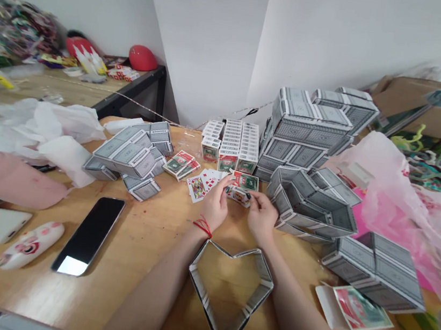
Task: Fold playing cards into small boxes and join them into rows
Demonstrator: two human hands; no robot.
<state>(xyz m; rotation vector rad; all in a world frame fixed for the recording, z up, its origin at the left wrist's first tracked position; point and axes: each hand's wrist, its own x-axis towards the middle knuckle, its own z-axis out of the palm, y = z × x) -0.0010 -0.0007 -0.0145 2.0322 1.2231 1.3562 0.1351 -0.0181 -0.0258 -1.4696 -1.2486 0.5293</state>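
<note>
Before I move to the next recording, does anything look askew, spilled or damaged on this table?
One oddity: the red-and-green cardboard card box lies at the lower right with its white flap open, away from the tidy rows of white-edged card boxes. Nothing looks clearly spilled or damaged.

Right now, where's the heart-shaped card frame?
In the head view, the heart-shaped card frame is on the table at bottom centre, between the left forearm and right forearm.

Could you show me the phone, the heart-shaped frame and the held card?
Phone [89, 234], head view: its dark screen.
Heart-shaped frame [254, 300], head view: its right inner wall.
Held card [238, 195], head view: its printed face.
</note>
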